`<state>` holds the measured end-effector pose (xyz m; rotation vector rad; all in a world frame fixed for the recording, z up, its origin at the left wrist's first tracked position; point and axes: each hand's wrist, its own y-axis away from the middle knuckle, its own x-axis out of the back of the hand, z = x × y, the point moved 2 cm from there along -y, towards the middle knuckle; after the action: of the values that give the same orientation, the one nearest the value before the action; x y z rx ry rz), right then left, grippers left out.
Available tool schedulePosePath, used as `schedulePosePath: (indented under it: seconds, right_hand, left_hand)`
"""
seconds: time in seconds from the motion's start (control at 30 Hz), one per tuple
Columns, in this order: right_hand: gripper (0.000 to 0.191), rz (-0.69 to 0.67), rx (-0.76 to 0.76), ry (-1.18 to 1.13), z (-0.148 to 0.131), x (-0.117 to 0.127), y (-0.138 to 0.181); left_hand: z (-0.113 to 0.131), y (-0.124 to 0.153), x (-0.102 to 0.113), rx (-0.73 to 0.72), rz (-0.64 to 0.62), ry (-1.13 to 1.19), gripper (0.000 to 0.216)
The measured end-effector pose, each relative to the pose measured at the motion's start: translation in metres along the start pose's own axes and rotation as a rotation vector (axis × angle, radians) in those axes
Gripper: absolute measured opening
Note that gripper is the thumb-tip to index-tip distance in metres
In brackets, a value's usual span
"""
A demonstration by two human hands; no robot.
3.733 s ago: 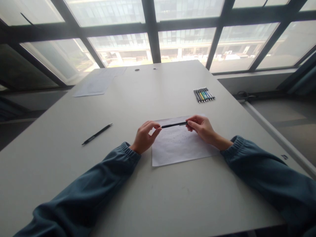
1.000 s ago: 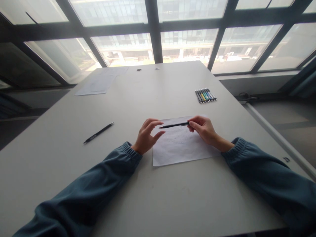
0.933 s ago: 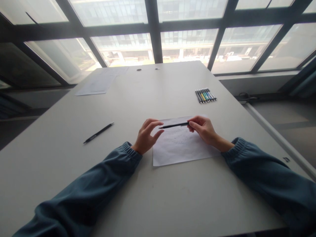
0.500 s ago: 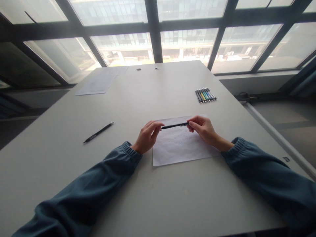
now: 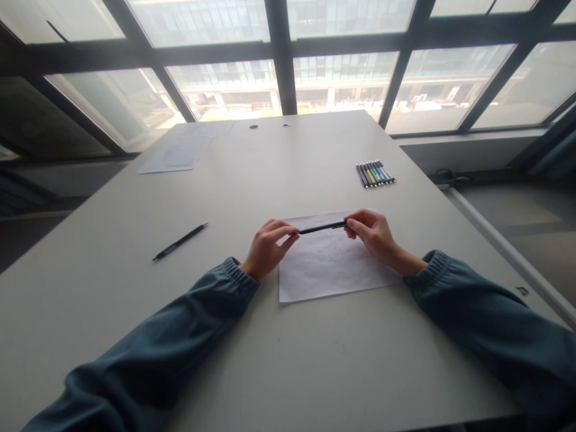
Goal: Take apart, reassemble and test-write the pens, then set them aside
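Note:
A slim black pen (image 5: 321,228) is held nearly level between both hands, above a white sheet of paper (image 5: 333,276). My left hand (image 5: 270,247) pinches its left end between thumb and fingers. At the other end, the one with the clip, my right hand (image 5: 371,235) grips it with thumb and fingertips. Faint marks show on the paper, which lies partly under the right hand and wrist. Another black pen (image 5: 180,241) rests on the table to the left of my left hand.
Several pens (image 5: 375,174) with coloured bands lie in a neat row at the right. White papers (image 5: 173,155) sit at the far left of the white table (image 5: 252,360). Beyond the table's far edge stand large framed windows.
The pen and my right hand have shifted very slightly to the right. My left thumb and fingers have closed over the pen's left tip, which stuck out before.

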<state>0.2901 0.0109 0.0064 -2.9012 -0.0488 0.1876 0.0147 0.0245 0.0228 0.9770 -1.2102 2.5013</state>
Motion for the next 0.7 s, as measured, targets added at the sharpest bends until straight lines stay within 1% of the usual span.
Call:
schedulePosePath:
  seconds: [0.17, 0.4, 0.57, 0.7]
  right_hand:
    - [0.017, 0.045, 0.01, 0.014, -0.001, 0.002, -0.001]
    - [0.007, 0.247, 0.068, 0.007, 0.0, 0.01, -0.007]
    - [0.008, 0.4, 0.085, 0.035, 0.003, 0.02, -0.01]
    - [0.008, 0.451, 0.068, 0.021, 0.007, 0.025, -0.013]
  left_hand:
    - [0.0, -0.001, 0.001, 0.031, 0.016, -0.034, 0.009]
    - [0.001, 0.0, 0.003, 0.103, 0.065, -0.067, 0.011]
    - [-0.005, 0.0, 0.004, 0.173, 0.116, -0.075, 0.012]
    - [-0.007, 0.0, 0.005, 0.219, 0.153, -0.087, 0.011]
